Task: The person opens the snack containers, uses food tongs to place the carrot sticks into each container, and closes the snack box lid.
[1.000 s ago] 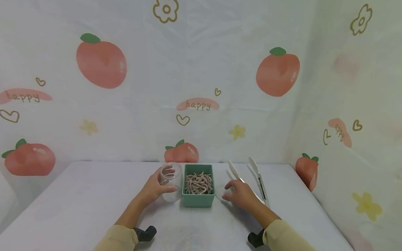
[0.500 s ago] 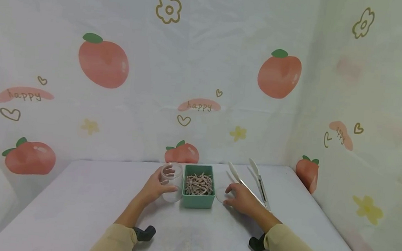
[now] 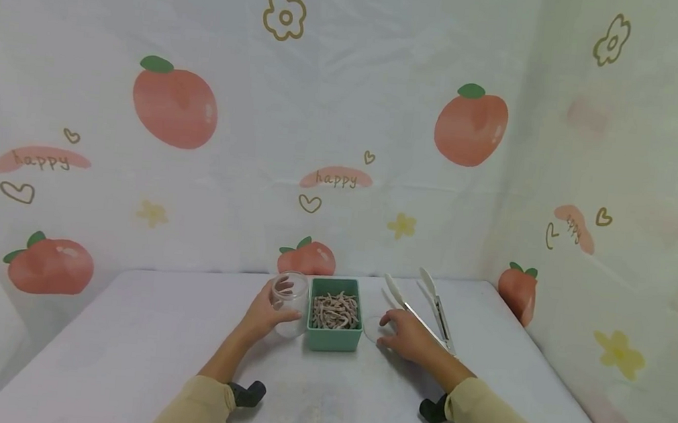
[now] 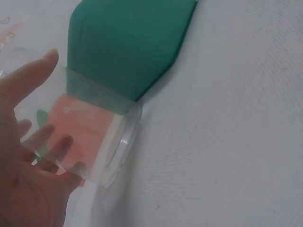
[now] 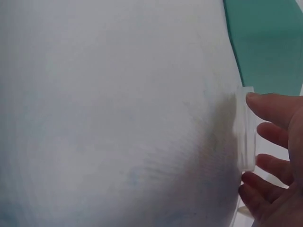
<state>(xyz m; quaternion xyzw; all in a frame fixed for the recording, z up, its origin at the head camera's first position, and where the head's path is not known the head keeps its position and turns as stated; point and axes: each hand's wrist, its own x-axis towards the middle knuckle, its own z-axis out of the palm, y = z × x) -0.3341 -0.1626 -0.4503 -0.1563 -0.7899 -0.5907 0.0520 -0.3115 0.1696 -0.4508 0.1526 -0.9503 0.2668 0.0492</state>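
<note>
Your right hand (image 3: 409, 336) curls round the rim of the clear lid (image 5: 245, 135) on the tabletop (image 3: 324, 403). Your left hand (image 3: 260, 313) grips the jar (image 3: 297, 301): mouth up, long axis roughly upright. Green box (image 3: 333, 340) stands between, jar left, lid right. Tongs (image 3: 441, 318) right of that, tips toward the far edge.

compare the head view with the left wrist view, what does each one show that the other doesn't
Only the head view shows the right hand, the clear disc at its fingers, the tongs and the brownish strands in the green box.

Only the left wrist view shows the clear jar's base edge up close.

Both show the jar, the left hand around it, the box's outside, the white tabletop and printed fruit on the backdrop.
</note>
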